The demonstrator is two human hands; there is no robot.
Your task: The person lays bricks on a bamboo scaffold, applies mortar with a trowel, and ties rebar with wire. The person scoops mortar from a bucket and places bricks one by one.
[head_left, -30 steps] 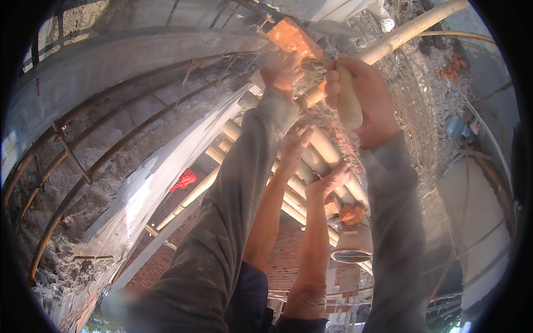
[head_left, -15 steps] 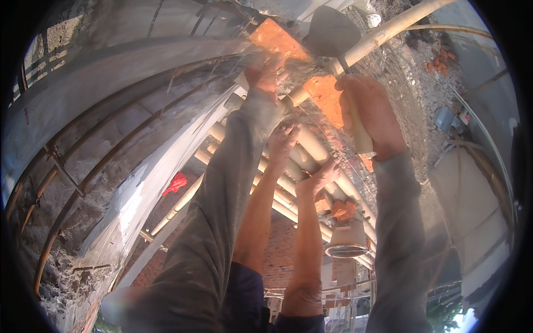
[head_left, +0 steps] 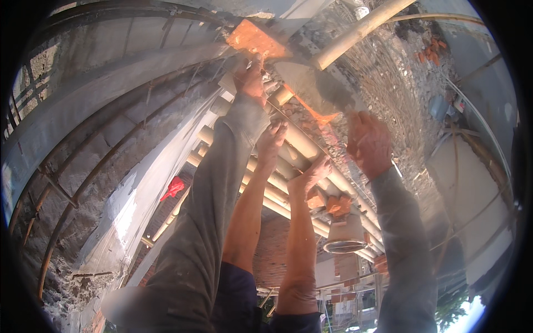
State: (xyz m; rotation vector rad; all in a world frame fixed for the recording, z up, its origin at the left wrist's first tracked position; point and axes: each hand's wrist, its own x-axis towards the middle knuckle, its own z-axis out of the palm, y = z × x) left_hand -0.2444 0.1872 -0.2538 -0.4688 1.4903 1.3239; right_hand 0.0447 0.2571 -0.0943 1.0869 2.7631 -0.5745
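Note:
An orange brick (head_left: 255,40) lies at the top, just left of the middle. My left hand (head_left: 251,79), in a grey sleeve, has its fingers closed at the brick's near edge. To the right, my right hand (head_left: 369,143) is wrapped round a trowel, whose handle is mostly hidden in the fist. The trowel's blade (head_left: 297,75) appears blurred and reaches left toward the brick, with dark wet mortar (head_left: 335,93) beside it. Below the blade shows the orange edge of a second brick (head_left: 312,108), which is largely covered.
Two bare feet (head_left: 272,139) rest on bamboo poles (head_left: 300,141) below. A bucket (head_left: 344,236) and broken brick pieces (head_left: 338,205) are at the lower right of them. A thick pole (head_left: 361,34) slants across the top. Further off lie a red cloth (head_left: 172,188) and a blue container (head_left: 438,107).
My right hand has turned and moved down a little; the trowel blade has swung down and left, over the second brick. My left hand stays at the first brick. The view has shifted slightly.

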